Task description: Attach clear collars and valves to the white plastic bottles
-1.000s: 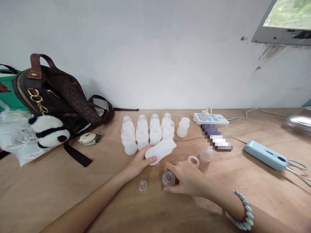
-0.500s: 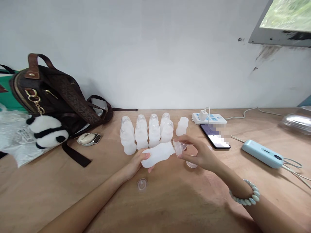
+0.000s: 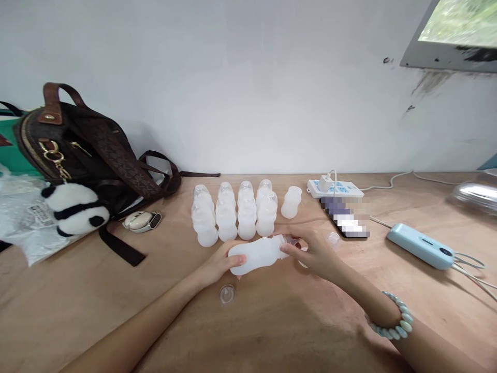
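- The white bottle (image 3: 256, 255) lies almost level just below the middle of the frame, above the wooden table (image 3: 116, 311), with its mouth pointing right.
- The left hand (image 3: 219, 264) has its fingers wrapped round the bottle's base end, thumb on top.
- The right hand (image 3: 316, 254) pinches the clear teat (image 3: 289, 241) with thumb and fingertips, right at the bottle's mouth.
- Half a second ago the teat sat a little higher and the bottle's neck tilted up; now both are lower and the bottle is flatter.
- A second ago the right hand was down on the table over that teat, and the bottle's mouth was bare.
- A second loose teat (image 3: 227, 294) sits on the table below the left hand, where it was before.
- A small clear cap (image 3: 333, 238) shows just right of the right hand.
- Behind the hands stands a cluster of capped bottles (image 3: 235, 212), with a single uncapped bottle (image 3: 291, 202) to its right.
- Further right lie a power strip (image 3: 336, 189), a phone (image 3: 345, 220) and a light blue device (image 3: 419, 246).
- At the left of the frame are a brown bag (image 3: 85, 150) and a panda plush (image 3: 73, 210).
- A beaded bracelet (image 3: 392, 321) circles the right wrist.
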Action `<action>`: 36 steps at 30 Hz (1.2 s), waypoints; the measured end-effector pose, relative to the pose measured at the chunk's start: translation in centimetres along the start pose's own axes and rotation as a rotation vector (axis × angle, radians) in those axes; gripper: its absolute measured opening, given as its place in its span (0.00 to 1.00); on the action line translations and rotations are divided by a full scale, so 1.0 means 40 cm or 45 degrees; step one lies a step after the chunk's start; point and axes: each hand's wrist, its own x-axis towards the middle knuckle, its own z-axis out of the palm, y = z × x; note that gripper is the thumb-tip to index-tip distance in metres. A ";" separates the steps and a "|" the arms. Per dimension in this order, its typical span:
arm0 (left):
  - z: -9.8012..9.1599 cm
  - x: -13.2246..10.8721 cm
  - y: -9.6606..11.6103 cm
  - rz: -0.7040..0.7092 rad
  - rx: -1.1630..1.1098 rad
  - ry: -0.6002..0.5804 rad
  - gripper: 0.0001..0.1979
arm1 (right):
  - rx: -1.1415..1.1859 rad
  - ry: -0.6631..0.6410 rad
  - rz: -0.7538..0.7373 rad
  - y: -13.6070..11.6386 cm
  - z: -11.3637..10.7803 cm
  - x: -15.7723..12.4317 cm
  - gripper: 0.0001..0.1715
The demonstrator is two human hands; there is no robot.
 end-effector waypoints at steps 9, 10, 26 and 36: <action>-0.005 0.004 -0.009 -0.004 0.029 0.018 0.25 | 0.312 -0.212 0.185 0.002 -0.026 0.004 0.23; -0.004 0.004 -0.007 -0.010 0.036 0.011 0.24 | 0.279 -0.196 0.210 0.004 -0.024 0.006 0.18; 0.010 0.002 0.010 -0.030 0.075 0.018 0.24 | 0.380 -0.147 0.324 0.010 -0.011 0.004 0.20; 0.007 0.002 0.006 -0.031 0.108 0.028 0.25 | 0.364 -0.179 0.332 0.006 -0.029 0.009 0.21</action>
